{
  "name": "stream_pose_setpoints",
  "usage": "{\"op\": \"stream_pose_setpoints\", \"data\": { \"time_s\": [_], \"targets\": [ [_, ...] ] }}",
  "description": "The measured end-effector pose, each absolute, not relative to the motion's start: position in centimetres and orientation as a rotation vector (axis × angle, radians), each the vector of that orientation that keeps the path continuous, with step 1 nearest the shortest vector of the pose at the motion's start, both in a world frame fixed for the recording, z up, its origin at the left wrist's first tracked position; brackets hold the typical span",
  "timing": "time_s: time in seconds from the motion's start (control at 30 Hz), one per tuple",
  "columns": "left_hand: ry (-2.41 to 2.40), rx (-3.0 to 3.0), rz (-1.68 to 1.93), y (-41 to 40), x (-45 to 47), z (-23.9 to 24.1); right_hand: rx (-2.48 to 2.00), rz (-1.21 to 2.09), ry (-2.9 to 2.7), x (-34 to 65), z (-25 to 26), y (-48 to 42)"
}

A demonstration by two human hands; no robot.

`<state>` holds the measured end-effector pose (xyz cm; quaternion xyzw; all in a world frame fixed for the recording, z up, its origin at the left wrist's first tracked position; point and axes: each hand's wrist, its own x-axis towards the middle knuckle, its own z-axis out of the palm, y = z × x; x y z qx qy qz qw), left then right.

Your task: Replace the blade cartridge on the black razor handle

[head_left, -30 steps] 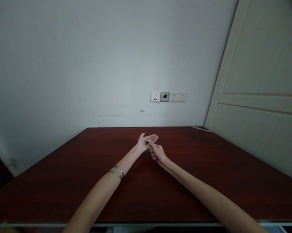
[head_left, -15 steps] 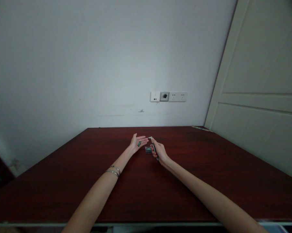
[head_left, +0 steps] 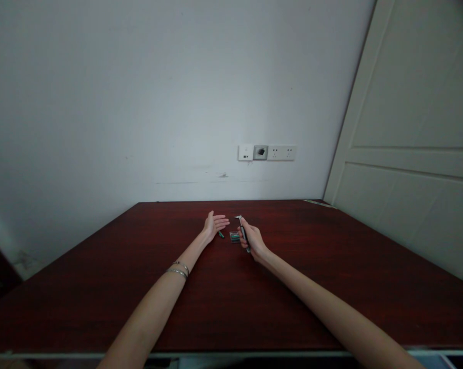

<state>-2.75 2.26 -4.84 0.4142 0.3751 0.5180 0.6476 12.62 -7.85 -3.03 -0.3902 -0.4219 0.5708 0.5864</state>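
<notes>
Fingers stretched out and palm turned sideways, my left hand (head_left: 215, 224) holds nothing. Just below its palm is a small green piece (head_left: 221, 234), perhaps a blade cartridge; whether it touches the table or is in the air I cannot tell. My right hand (head_left: 252, 238) is closed around the dark and silver handle of a razor (head_left: 243, 231), whose head points up and left toward my left fingertips without touching them. Between the hands, a small clear case (head_left: 235, 237) with green pieces in it lies on the table, partly hidden by my right fingers.
The dark red wooden table (head_left: 169, 241) reaches back to a white wall (head_left: 200, 102) with sockets (head_left: 281, 152) and switch plates. A pale panelled door (head_left: 408, 128) stands along the right side. A thin strip (head_left: 319, 204) lies at the far right table edge.
The green piece has left my left palm and is now lower, below the hand. My left hand has tilted and shifted slightly left. My right hand with the razor has barely moved.
</notes>
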Motion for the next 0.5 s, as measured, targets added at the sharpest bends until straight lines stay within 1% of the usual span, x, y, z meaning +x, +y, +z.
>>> {"op": "stream_pose_setpoints", "data": {
  "time_s": [0.13, 0.3, 0.5],
  "targets": [
    [0.915, 0.982, 1.249, 2.1, -3.1, -4.5, -0.906, 1.356, -0.997, 12.9, -3.1, -7.7],
    [1.005, 1.056, 1.360, 1.0, -3.0, -2.6, -0.879, 1.382, -0.996, 13.3, -2.9, -7.1],
    [1.054, 1.334, 1.359, -1.2, -2.6, -0.7, -0.927, 1.199, -1.102, 14.0, -2.3, -6.6]
  ]
}}
